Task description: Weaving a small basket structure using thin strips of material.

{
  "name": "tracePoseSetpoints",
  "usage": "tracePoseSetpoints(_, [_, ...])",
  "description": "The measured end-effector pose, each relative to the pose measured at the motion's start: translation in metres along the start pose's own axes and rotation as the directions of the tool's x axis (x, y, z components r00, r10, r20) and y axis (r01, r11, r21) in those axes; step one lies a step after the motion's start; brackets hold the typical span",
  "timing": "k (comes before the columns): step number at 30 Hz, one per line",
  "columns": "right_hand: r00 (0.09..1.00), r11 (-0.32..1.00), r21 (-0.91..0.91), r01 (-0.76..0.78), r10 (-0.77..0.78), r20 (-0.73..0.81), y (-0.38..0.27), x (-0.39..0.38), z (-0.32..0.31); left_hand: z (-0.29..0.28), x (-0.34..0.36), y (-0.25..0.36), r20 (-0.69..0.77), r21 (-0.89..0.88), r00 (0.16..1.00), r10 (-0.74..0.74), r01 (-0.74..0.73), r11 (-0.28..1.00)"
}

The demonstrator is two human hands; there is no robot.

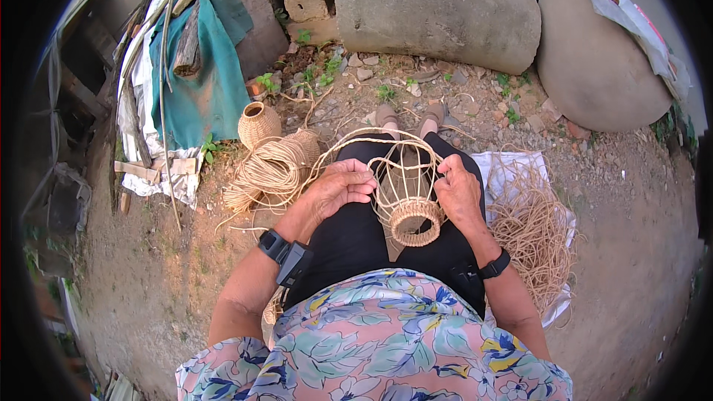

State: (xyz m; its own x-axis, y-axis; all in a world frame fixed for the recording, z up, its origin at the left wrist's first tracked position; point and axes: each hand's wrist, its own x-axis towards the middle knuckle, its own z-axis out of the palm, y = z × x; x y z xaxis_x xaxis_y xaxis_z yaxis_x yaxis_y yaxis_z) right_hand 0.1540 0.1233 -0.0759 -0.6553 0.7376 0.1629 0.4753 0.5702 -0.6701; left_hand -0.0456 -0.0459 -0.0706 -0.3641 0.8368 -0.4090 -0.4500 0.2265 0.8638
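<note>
A small unfinished basket (415, 224) sits over my lap, its round woven collar toward me and bare ribs flaring away from it. To its right my right hand (458, 191) is closed in a pinch at the ends of the ribs, where a tan cord (375, 131) meets the fingertips. This cord arches over the basket's far side and runs left past my other hand. At the basket's left side, my left hand (344, 187) has thumb and fingers drawn together beside the ribs; what lies between them is hidden.
Left of my legs lie a coil of cord (271, 169) and a finished woven vessel (260, 125). On the right, loose tangled cord (529, 226) covers a white sheet (512, 160). Beyond my feet are a concrete cylinder (438, 15), a round slab (594, 59) and a green cloth (215, 67).
</note>
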Motion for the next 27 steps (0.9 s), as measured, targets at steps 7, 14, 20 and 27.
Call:
tracePoseSetpoints(7, [0.997, 0.971, 0.228, -0.078, 0.082, -0.01, 0.009, -0.001, -0.001, 0.033, 0.01, -0.01, -0.044, 0.452, 0.987, 0.155, -0.119, 0.884])
tracePoseSetpoints(14, [0.991, 0.953, 0.276, -0.121, 0.133, -0.022, 0.025, 0.0, 0.0, 0.055, 0.019, -0.003, -0.07, 0.789, 0.914, 0.399, -0.194, 0.583])
tracePoseSetpoints(20, [0.993, 0.976, 0.201, -0.087, 0.1, -0.055, 0.015, 0.0, -0.003, 0.043, 0.015, -0.009, -0.112, 0.501, 0.937, 0.331, -0.235, 0.833])
tracePoseSetpoints(27, [0.992, 0.972, 0.207, -0.112, 0.122, -0.038, 0.008, 0.0, -0.006, 0.024, -0.03, -0.037, -0.105, 0.59, 0.974, 0.2, -0.101, 0.801])
